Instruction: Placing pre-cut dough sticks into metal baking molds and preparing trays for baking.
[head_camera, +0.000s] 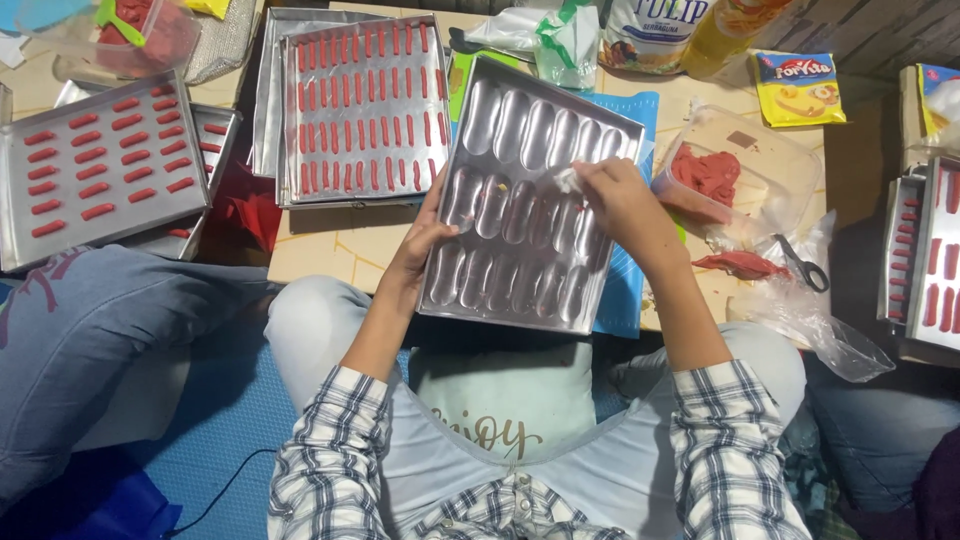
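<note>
Head view, left to right: filled trays (100, 165) of red dough sticks, a second full tray (365, 105), then the empty mould pan (530, 195), tilted against the table edge. Piping done on the neighbours; this pan bare, with only crumbs. Left hand (420, 245) clasping the pan's left rim. Right hand (620, 200) pinched shut on a white wad (568, 180), pressed to the pan's moulds. Further right, red dough (710, 172) in a bag.

- Metal baking mould (525, 200): silver, rectangular, rows of long finger-shaped hollows, unfilled, a few crumbs inside. It lies tilted before me on the low table, near edge over my lap.
- Small white wad (568, 179): crumpled, pressed against the mould's upper hollows under my fingers.
</note>
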